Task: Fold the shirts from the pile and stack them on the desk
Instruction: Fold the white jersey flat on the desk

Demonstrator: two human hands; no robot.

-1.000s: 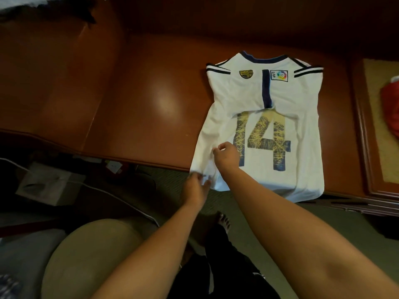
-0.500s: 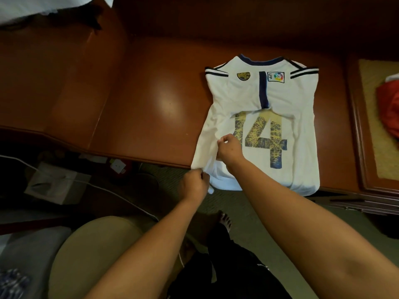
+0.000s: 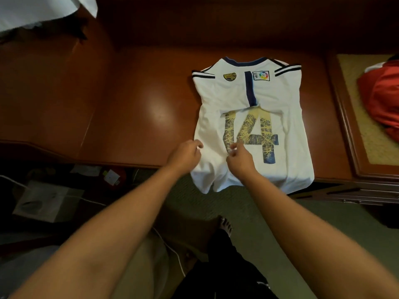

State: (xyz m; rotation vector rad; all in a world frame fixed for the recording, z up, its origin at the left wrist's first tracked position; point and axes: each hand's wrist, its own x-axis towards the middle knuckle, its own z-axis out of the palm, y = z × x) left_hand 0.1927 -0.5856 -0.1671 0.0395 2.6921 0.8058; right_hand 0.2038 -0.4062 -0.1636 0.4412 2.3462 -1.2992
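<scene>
Upper left corner of the frame: a pale white cloth (image 3: pixel 38 11) hung in from the top edge, over the dark end of the wooden desk (image 3: pixel 133 108). Lower left, under the desk edge: a grey box-like item (image 3: pixel 43 201) with a white cable (image 3: pixel 90 200) running past it; too dim to identify further.

Centre of frame: left hand (image 3: pixel 185 156) sat at the left edge of the white jersey (image 3: pixel 254 130), fingers curled, seemingly pinching the fabric edge between thumb and fingertips, though the contact itself was small and soft in focus. Just right of it, right hand (image 3: pixel 239 158) rested on the jersey's lower left part, fingers curled in with a small fold of cloth pinched at the tips, beside the digit "1".

The jersey lay flat on the desk, centre-right, collar toward the top of the frame, hem hanging slightly over the near desk edge. White body; navy collar trim; dark stripes on both shoulders. Sleeves folded inward across the upper part, showing a gold crest, a vertical navy band and a multicoloured "LFP" patch. Below them a large "14" in cracked yellow and navy print.

Bottom centre: dark trouser leg and a bare foot (image 3: pixel 225 225) on greenish carpet.

Far right: a red garment (image 3: pixel 382 98) lay on a tan woven surface (image 3: pixel 358 117) set in a wooden frame, well apart from the jersey.
</scene>
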